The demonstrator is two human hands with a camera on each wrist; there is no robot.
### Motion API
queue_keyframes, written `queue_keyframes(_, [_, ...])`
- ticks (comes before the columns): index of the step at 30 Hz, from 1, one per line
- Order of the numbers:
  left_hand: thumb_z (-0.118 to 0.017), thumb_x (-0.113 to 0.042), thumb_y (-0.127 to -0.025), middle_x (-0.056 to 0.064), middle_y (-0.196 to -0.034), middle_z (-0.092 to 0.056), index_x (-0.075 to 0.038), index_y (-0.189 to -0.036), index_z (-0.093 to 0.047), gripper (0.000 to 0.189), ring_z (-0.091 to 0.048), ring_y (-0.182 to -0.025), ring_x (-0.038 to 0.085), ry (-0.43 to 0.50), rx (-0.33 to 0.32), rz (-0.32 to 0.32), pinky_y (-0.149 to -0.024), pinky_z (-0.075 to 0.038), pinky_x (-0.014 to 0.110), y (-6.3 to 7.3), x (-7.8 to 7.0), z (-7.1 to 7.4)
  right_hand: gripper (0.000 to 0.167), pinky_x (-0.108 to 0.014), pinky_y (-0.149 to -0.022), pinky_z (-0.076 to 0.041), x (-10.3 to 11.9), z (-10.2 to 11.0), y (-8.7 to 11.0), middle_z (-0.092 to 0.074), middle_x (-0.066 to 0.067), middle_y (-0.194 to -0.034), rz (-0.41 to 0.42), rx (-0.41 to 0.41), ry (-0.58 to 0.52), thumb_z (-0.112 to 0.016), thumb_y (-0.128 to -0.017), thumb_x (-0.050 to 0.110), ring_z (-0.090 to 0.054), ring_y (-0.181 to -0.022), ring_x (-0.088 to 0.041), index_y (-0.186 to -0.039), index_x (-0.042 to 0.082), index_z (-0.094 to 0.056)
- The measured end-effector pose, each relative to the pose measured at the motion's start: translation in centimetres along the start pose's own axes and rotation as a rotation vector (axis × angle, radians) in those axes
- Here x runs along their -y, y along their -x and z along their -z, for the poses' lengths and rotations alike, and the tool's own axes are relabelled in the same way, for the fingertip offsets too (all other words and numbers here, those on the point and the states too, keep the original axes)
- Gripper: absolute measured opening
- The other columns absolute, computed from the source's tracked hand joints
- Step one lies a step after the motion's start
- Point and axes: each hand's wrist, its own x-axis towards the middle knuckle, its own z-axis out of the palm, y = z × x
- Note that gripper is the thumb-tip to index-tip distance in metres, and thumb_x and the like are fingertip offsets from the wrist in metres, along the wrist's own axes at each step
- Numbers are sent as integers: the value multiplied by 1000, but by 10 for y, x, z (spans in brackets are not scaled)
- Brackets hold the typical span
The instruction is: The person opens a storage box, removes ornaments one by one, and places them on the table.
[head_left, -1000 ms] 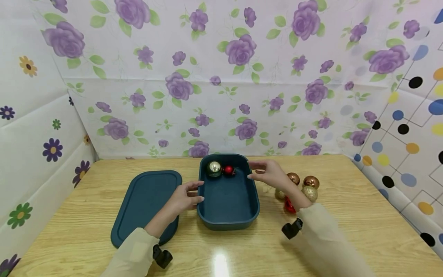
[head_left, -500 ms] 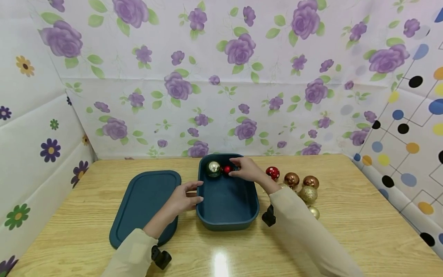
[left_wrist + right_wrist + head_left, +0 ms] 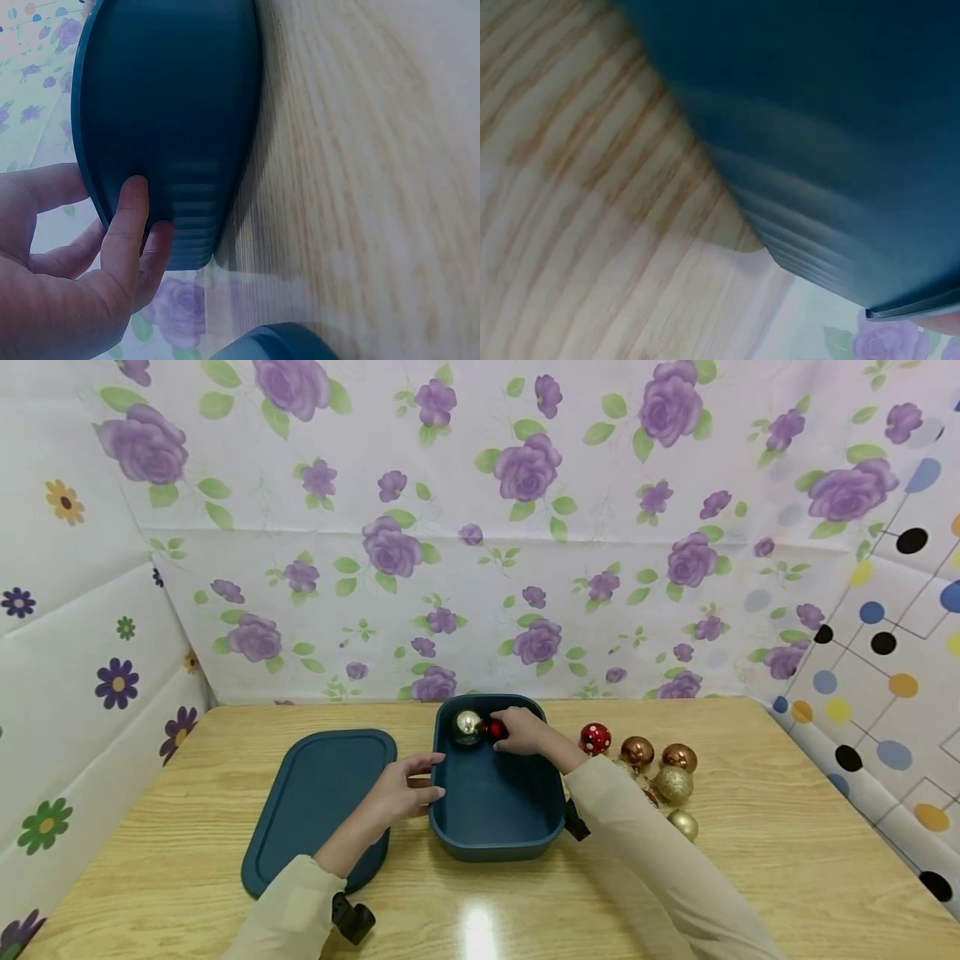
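Note:
A dark blue rectangular box (image 3: 498,853) stands on the table. Near its far left corner sits a shiny gold Christmas ball (image 3: 468,727), with a small red Christmas ball (image 3: 497,730) beside it. My right hand (image 3: 523,732) reaches into the box over its right wall and pinches the red ball between thumb and fingers. In the right wrist view the box wall (image 3: 810,135) hides nearly all of that hand. My left hand (image 3: 405,789) grips the left wall; in the left wrist view some fingers (image 3: 129,217) lie on its outside and others go behind the rim.
The flat blue lid (image 3: 318,797) lies left of the box, below my left forearm. Right of the box are several copper (image 3: 637,752) and gold balls (image 3: 673,785) and a red ball with white dots (image 3: 596,738). Floral sheets (image 3: 480,635) wall in the table (image 3: 787,860).
My right hand has left the box's right rim and moved left, into the box onto the small red ball. The dotted red ball has come into sight. My left hand stays on the wall.

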Motion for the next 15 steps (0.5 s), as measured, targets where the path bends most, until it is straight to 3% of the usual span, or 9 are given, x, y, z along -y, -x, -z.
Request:
queue_keyframes(5, [-61,-2,-86,21,-134,-41,-7,-134,-45,51,-52,-107,28,2,-3,-2,-73,-53,37,-1,0,0,45,-40,-88,-43,1,-3,0,-60,-21,-110,30,-32,35,-66,-83,12,-55,-102,-31,-122,-7,-53])
queue_keyframes(15, [-60,-1,-86,22,-134,-40,-6,-134,-45,51,-52,-106,28,17,0,4,-73,-53,36,-1,1,0,35,-39,-86,-45,1,-6,4,-63,-17,-107,60,-78,33,-68,-81,12,-58,-99,-29,-112,-2,-62])
